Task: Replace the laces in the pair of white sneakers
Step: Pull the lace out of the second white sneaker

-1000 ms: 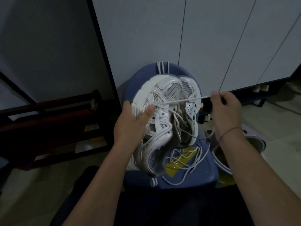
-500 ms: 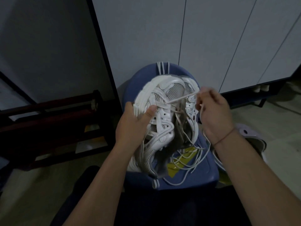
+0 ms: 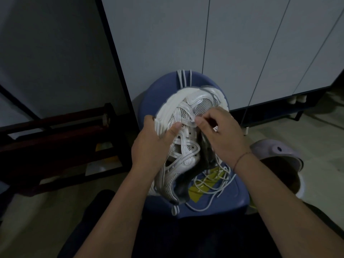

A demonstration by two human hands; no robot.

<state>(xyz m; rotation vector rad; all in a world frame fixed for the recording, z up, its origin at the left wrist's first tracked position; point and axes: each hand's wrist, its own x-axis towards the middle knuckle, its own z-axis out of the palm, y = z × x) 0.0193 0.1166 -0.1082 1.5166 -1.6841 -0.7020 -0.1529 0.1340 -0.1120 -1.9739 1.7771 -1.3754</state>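
A white sneaker lies on a blue stool, toe pointing away from me. My left hand grips its left side, thumb pressed on the eyelet row. My right hand is over the upper eyelets, thumb and forefinger pinching a white lace end at the tongue. Loose white lace trails in loops across the stool seat below my right wrist. A second sneaker is mostly hidden behind the first one and my right hand.
A yellow patch lies on the stool seat under the laces. More white laces hang over the stool's far rim. A lilac clog sits on the floor at right. A dark wooden rack stands left; white cabinet doors rise behind.
My right hand moved left from a stretched-out pull of the lace to the upper eyelets, where it now pinches the lace end. My left hand kept its grip on the sneaker.
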